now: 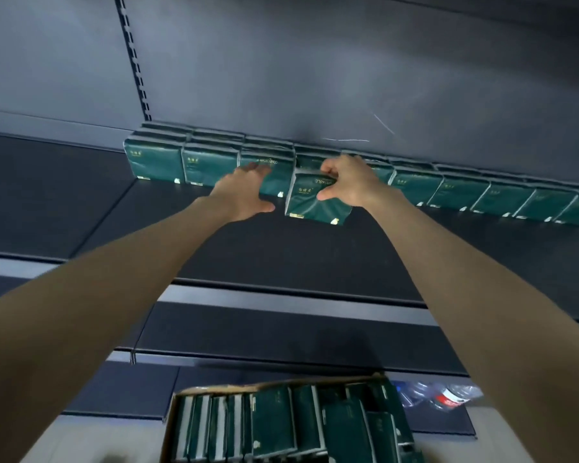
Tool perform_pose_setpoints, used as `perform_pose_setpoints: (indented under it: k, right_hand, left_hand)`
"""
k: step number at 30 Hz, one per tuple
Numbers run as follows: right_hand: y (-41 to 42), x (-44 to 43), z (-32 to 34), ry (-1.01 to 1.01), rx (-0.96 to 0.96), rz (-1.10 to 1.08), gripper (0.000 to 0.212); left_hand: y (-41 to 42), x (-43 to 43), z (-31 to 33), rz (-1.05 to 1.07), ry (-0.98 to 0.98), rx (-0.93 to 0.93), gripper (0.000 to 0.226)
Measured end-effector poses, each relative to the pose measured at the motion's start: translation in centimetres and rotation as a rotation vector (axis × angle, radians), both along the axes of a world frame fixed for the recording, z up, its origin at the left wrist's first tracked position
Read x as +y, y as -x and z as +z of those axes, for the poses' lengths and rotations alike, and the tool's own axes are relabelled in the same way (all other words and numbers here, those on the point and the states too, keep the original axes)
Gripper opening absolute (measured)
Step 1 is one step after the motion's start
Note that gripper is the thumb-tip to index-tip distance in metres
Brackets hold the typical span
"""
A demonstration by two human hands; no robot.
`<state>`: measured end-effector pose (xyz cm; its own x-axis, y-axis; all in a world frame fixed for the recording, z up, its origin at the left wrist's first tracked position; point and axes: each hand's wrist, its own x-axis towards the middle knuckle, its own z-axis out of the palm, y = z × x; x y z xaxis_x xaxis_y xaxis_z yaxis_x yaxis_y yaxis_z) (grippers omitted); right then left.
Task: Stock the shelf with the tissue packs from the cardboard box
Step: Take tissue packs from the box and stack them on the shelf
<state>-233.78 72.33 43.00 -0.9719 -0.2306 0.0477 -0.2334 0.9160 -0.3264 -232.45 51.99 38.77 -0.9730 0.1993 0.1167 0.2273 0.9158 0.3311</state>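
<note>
A row of dark green tissue packs (462, 193) stands along the back of the dark shelf (281, 255). My right hand (346, 180) grips one green tissue pack (315, 203) by its top edge, a little in front of the row. My left hand (244, 192) is spread with fingers apart, its fingertips touching the row pack just left of the held one. The cardboard box (291, 426) sits at the bottom of the view, with several more green packs standing on edge inside.
A slotted upright (134, 58) runs up the grey back panel. Lower shelf edges (281, 355) cross below my arms. A clear plastic wrapper with a red label (442, 397) lies to the right of the box. The shelf's left part (47, 195) holds no packs.
</note>
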Motion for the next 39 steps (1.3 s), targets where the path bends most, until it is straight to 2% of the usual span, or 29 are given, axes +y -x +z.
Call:
perform_pose_setpoints:
  k: [5, 10, 16, 20, 26, 34, 39]
  right_hand:
    - [5.0, 0.2, -2.0, -0.151, 0.092, -0.081, 0.058]
    - [8.3, -0.1, -3.3, -0.241, 0.119, -0.082, 0.058]
    - [11.3, -0.5, -4.7, -0.249, 0.125, -0.086, 0.057]
    - [12.3, -0.7, -5.3, -0.247, 0.164, -0.088, 0.059]
    - [13.0, -0.9, -6.1, -0.336, 0.134, -0.062, 0.095]
    - [13.7, -1.4, -6.0, -0.419, 0.116, -0.047, 0.082]
    - [13.1, -1.7, -5.1, -0.410, 0.055, -0.044, 0.094]
  left_hand:
    - [5.7, -0.3, -0.4, -0.103, 0.242, 0.090, 0.082]
    - [10.4, 0.0, -1.2, -0.159, 0.347, 0.110, 0.098]
    - [13.4, 0.6, -2.3, -0.184, 0.477, 0.088, 0.106]
    - [14.4, 0.7, -3.3, -0.180, 0.506, 0.065, 0.106]
    - [14.8, 0.6, -3.7, -0.182, 0.498, 0.081, 0.104]
    - [15.2, 0.7, -3.9, -0.177, 0.509, 0.091, 0.102]
    - [14.8, 0.8, -2.5, -0.183, 0.492, 0.052, 0.103]
